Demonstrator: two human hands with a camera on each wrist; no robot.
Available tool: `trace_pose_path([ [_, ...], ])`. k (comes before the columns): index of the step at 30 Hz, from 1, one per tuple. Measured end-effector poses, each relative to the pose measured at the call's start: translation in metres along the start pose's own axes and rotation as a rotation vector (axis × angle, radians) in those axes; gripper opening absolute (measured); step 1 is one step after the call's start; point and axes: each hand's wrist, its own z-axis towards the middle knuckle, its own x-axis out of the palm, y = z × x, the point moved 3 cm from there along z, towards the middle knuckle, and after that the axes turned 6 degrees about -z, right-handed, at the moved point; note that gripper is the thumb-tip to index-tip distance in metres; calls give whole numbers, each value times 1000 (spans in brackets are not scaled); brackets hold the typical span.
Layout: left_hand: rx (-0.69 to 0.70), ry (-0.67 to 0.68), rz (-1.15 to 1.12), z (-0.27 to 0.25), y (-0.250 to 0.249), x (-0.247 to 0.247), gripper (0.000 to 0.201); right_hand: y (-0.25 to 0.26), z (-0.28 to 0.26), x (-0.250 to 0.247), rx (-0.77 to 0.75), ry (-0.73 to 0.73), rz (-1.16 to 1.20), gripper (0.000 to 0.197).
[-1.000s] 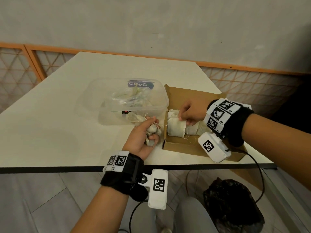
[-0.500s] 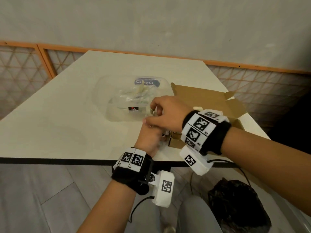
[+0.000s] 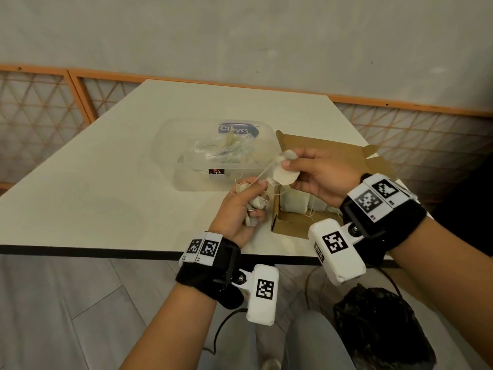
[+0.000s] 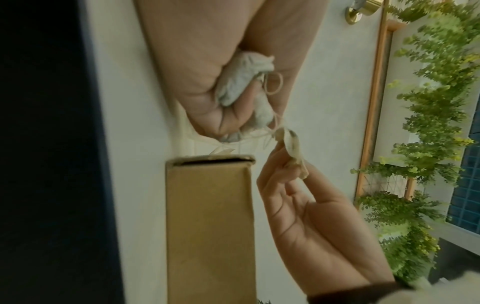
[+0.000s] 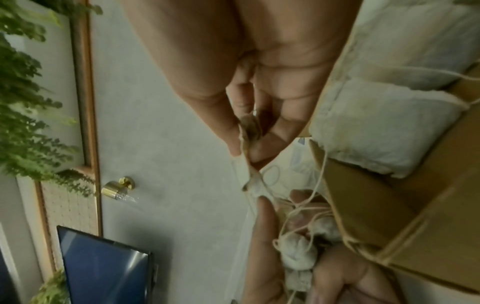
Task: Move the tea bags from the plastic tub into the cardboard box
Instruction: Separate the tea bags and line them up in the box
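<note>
My right hand (image 3: 306, 172) pinches one white tea bag (image 3: 284, 175) between thumb and fingers, held above the near-left corner of the cardboard box (image 3: 290, 225). Thin strings run from it down to my left hand (image 3: 245, 206), which grips a bunch of tea bags (image 3: 254, 204) in its fist beside the box. Several tea bags (image 3: 296, 202) lie packed in the box. The clear plastic tub (image 3: 186, 156) behind my left hand holds more bags. In the left wrist view the bunch (image 4: 241, 82) sits in the curled fingers; in the right wrist view the pinched bag (image 5: 246, 148) hangs from the fingertips.
The white table (image 3: 106, 188) has its dark front edge just under my wrists. The box's open flaps (image 3: 373, 161) stand at the back right. A black bag (image 3: 381, 324) lies on the floor below. An orange-framed lattice (image 3: 40, 108) and a grey wall stand behind.
My right hand left the box, reached over to my left hand, and has pulled one tea bag up and to the right out of the bunch. The left hand kept its grip.
</note>
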Motion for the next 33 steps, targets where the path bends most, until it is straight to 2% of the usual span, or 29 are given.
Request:
trace_pose_path([
  [4,3,138,53,-5,0,6,22,-10,-5,-2,-24,7,36,15],
  [7,-22,207,81,-8,2,10,19,-18,-6,4,-78,-1,-43,18],
  [9,-20,180,128,-7,2,9,17,-20,-6,8,-114,-16,-108,18],
  [12,-24,67,127,-4,2,3,13,-20,-9,8,-110,-85,-189,21],
  [14,-38,27,93,-2,2,1,11,-19,-17,4,-168,-154,-323,32],
  [15,-44,18,77,-1,2,1,11,-16,-21,3,-243,-164,-434,38],
  [18,-69,30,57,-1,1,1,10,-13,-32,7,-448,-81,-829,48],
  [20,-80,53,61,-2,2,2,8,-14,-31,8,-491,-49,-976,46],
  [23,-87,69,83,-2,3,2,11,-14,-25,7,-539,-86,-1035,32],
  [26,-84,52,90,-2,3,3,23,-10,-22,5,-527,-143,-1033,22],
  [33,30,-40,-143,3,-6,-4,20,-8,-17,-26,-319,-317,-857,12],
])
